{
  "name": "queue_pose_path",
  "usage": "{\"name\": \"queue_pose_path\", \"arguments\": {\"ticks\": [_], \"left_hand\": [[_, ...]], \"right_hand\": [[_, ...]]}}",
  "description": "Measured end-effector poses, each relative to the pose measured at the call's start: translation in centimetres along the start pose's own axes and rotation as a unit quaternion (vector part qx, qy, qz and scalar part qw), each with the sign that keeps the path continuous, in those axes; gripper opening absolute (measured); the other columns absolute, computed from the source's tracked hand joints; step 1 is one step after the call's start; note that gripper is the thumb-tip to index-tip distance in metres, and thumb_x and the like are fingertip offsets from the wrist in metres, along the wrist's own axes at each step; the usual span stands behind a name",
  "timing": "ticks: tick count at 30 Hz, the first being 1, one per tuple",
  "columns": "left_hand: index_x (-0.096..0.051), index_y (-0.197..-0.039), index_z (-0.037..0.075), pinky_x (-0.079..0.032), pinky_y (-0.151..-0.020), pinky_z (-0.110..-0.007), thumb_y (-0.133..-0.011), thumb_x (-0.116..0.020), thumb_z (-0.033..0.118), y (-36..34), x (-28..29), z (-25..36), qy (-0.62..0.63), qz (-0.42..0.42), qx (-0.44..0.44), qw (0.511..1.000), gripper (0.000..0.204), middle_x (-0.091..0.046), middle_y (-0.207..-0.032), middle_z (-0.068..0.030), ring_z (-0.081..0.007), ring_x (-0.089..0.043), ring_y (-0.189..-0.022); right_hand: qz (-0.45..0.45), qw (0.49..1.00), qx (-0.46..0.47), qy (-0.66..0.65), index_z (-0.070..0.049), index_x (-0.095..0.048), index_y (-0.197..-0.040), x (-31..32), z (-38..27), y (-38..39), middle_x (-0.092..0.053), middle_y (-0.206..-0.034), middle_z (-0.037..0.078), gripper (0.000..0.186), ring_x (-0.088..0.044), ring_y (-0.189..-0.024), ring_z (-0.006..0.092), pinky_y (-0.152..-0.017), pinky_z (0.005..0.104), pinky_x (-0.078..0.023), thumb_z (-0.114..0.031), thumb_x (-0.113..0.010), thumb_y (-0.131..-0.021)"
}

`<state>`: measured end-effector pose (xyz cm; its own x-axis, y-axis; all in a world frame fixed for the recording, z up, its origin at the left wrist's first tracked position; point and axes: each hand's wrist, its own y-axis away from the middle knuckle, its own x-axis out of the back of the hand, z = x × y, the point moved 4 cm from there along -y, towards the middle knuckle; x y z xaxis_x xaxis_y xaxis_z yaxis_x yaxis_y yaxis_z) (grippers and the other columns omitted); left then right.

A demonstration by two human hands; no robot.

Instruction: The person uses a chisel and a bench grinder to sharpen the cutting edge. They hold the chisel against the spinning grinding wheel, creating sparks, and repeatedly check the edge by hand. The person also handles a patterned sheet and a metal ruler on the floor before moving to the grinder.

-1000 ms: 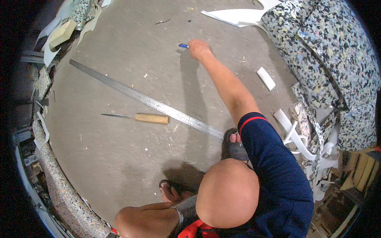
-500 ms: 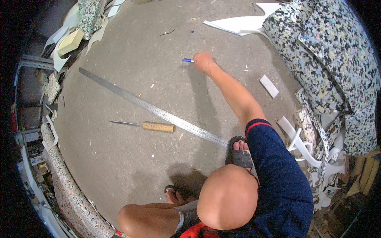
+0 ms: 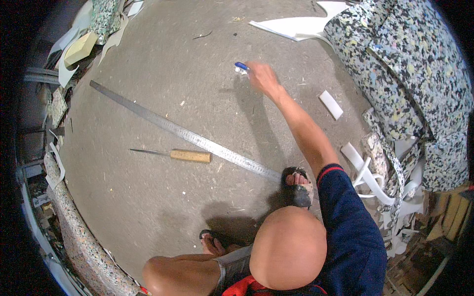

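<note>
My right hand [image 3: 262, 79] reaches out over the concrete floor, fingers closed on a small blue pen or marker [image 3: 240, 64]; small white bits beside it are too small to make out. Below and left, a long steel ruler [image 3: 207, 144] lies diagonally, its right end by my sandalled right foot [image 3: 296, 178]. A knife [image 3: 190, 155] with a pale wooden handle and thin blade rests just beneath the ruler. A short white foam strip [image 3: 331, 104] lies right of my forearm. My left hand is out of view.
Large speckled foam slabs [image 3: 395, 64] fill the right side, with tangled white offcuts [image 3: 375, 187] below them and a white foam piece [image 3: 291, 25] at the top. Foam scraps [image 3: 79, 47] and a speckled foam roll [image 3: 84, 237] line the left. My bare knees [image 3: 288, 246] are at the bottom.
My right hand moved lower and right, then slightly up again, the blue pen now angled differently with white bits visible beside it. The view shifted slightly.
</note>
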<state>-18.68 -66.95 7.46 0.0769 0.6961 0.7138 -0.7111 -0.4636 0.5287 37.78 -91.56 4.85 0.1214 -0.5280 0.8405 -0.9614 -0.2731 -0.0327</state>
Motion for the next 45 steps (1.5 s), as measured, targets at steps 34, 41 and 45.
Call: {"name": "queue_pose_path", "arguments": {"ticks": [34,41,45], "left_hand": [[-0.051,-0.125,-0.003,-0.046,-0.097,-0.049,-0.096,-0.054,0.026,0.5,0.2,0.3,0.016,-0.045,0.068,0.997,0.041,-0.060,-0.118,-0.0331,-0.0506,-0.058,-0.110],[-0.051,-0.122,0.000,-0.047,-0.092,-0.050,-0.095,-0.056,0.026,1.0,0.1,-1.7,-0.002,0.002,0.016,1.000,0.038,-0.059,-0.114,-0.0314,-0.0504,-0.058,-0.104],[-0.051,-0.120,0.000,-0.047,-0.089,-0.049,-0.095,-0.057,0.025,1.4,0.7,-2.0,-0.003,0.021,0.016,1.000,0.036,-0.060,-0.110,-0.0302,-0.0496,-0.059,-0.101]], "right_hand": [[-0.069,0.986,-0.003,0.155,0.001,-0.065,-0.106,-3.1,1.6,-3.4,-0.068,-0.105,0.021,0.022,-0.068,-0.098,0.0397,-0.080,0.0470,-0.057,-0.010,-0.057,-0.089],[-0.135,0.948,0.037,0.286,-0.004,-0.067,-0.106,-5.3,-0.6,-4.4,-0.070,-0.108,0.015,0.019,-0.070,-0.100,0.0341,-0.079,0.0417,-0.059,-0.010,-0.062,-0.089],[-0.106,0.952,0.010,0.288,-0.002,-0.066,-0.107,-5.5,-1.4,-5.1,-0.071,-0.109,0.013,0.020,-0.070,-0.100,0.0336,-0.079,0.0405,-0.059,-0.011,-0.065,-0.088]]}}
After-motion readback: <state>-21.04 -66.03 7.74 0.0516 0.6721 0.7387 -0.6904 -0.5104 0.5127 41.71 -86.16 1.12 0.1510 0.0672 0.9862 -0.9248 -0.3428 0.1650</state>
